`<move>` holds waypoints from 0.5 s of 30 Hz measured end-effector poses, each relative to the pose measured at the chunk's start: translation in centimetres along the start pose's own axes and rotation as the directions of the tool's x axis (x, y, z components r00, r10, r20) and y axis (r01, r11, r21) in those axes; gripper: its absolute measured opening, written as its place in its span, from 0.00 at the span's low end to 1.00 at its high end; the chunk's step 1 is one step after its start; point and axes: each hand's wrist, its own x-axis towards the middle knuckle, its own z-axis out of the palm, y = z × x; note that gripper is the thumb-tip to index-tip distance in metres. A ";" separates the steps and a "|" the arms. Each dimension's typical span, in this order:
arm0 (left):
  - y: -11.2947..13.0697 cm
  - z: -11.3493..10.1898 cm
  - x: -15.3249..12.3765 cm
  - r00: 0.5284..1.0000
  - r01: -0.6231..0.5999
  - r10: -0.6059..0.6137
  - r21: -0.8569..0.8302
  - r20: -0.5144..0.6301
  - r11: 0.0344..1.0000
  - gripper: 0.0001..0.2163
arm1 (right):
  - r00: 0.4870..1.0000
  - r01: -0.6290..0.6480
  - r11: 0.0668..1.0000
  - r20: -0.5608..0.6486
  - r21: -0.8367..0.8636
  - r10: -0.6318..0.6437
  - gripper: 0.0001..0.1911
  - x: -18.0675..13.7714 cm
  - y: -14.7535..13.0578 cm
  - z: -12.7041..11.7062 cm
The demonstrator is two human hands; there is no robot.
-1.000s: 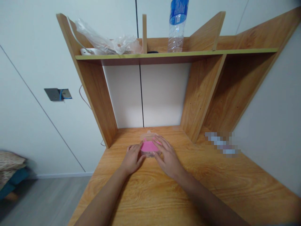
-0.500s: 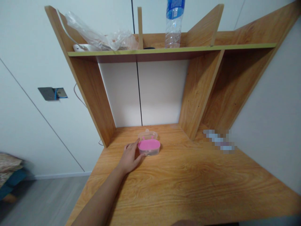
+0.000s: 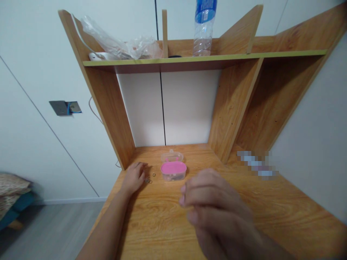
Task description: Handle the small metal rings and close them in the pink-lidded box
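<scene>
A small clear box with a pink insert [image 3: 174,170] stands on the wooden desk [image 3: 217,213], its clear lid [image 3: 171,156] folded back behind it. My left hand [image 3: 133,177] rests flat on the desk left of the box, fingers spread, beside a few small metal rings [image 3: 150,178]. My right hand [image 3: 217,206] is raised close to the camera, large and blurred, its fingers curled together; I cannot make out anything in them.
A shelf [image 3: 203,59] above the desk carries a plastic water bottle [image 3: 204,29], a crumpled clear bag [image 3: 121,45] and a white object. An upright wooden divider [image 3: 233,108] stands right of the box. A blurred patch lies at the right.
My left hand slid left, away from the box, uncovering small rings on the desk. My right hand left the box a second ago and now hovers near the camera.
</scene>
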 end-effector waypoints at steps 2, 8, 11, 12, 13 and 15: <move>-0.5 -0.3 -0.1 0.999 0.001 -0.001 0.000 0.041 1.000 0.13 | 0.996 0.089 0.995 0.008 -0.047 -0.089 0.16 1.3 3.7 1.5; -0.3 -0.5 -0.3 0.987 -0.031 0.034 -0.023 0.157 0.999 0.05 | 0.987 -0.150 0.974 -0.087 -0.168 0.137 0.10 -2.7 12.8 3.7; -0.1 -0.5 -0.3 0.982 -0.034 0.038 -0.027 0.183 0.999 0.04 | 0.963 -0.256 0.950 -0.126 -0.178 0.236 0.11 -4.5 13.9 3.7; 0.0 -0.5 -0.3 0.981 -0.032 0.037 -0.029 0.188 0.999 0.03 | 0.956 -0.282 0.943 -0.129 -0.175 0.262 0.11 -4.8 14.0 3.7; 0.1 -0.4 -0.2 0.980 -0.031 0.036 -0.032 0.193 0.999 0.03 | 0.950 -0.303 0.938 -0.128 -0.170 0.284 0.11 -4.9 14.0 3.8; 0.2 -0.2 -0.2 0.980 -0.025 0.032 -0.038 0.196 0.999 0.04 | 0.939 -0.339 0.927 -0.123 -0.161 0.322 0.11 -5.0 14.0 4.0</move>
